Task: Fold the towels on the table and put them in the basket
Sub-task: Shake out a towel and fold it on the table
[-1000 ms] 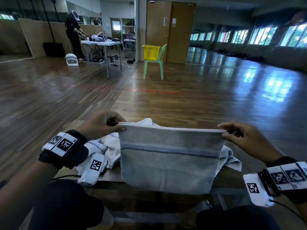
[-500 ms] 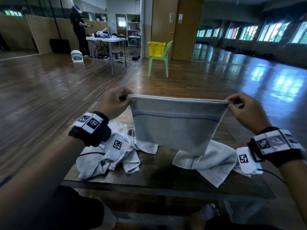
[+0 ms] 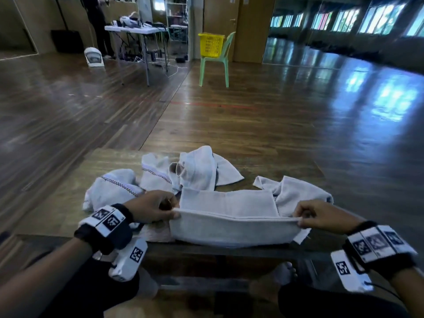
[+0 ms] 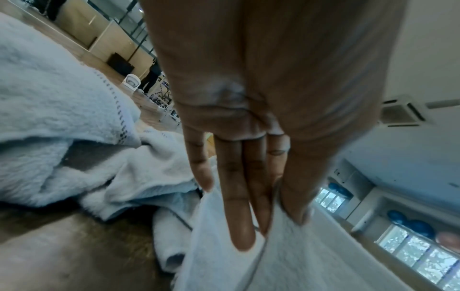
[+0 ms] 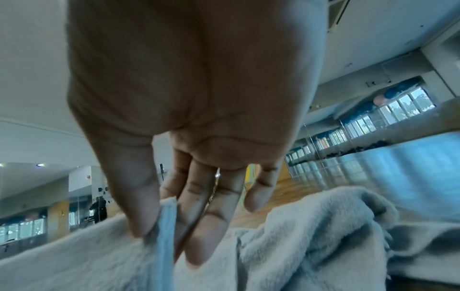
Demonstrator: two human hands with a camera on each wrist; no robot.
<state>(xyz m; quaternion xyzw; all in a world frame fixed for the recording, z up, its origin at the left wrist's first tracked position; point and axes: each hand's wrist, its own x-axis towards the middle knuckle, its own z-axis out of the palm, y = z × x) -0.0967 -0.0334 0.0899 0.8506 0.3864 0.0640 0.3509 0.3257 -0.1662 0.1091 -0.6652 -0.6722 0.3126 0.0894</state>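
A pale grey towel (image 3: 231, 210) lies stretched across the near edge of the wooden table (image 3: 68, 198), its far part flat on the top and its doubled near edge held up. My left hand (image 3: 158, 208) pinches the left end of that edge (image 4: 286, 246) between thumb and fingers. At the right end (image 5: 164, 222) my right hand (image 3: 319, 216) pinches it the same way. Several crumpled white towels (image 3: 197, 171) lie behind it. The yellow basket (image 3: 210, 45) stands on a green chair far across the room.
The green chair (image 3: 215, 63) stands by the doors. A white folding table (image 3: 135, 31) with gear, a person beside it and a white fan (image 3: 93, 56) are at the back left. Wooden floor lies between me and them.
Both hands have come down and toward me with the towel. It hung in the air before; now its lower part lies on the table.
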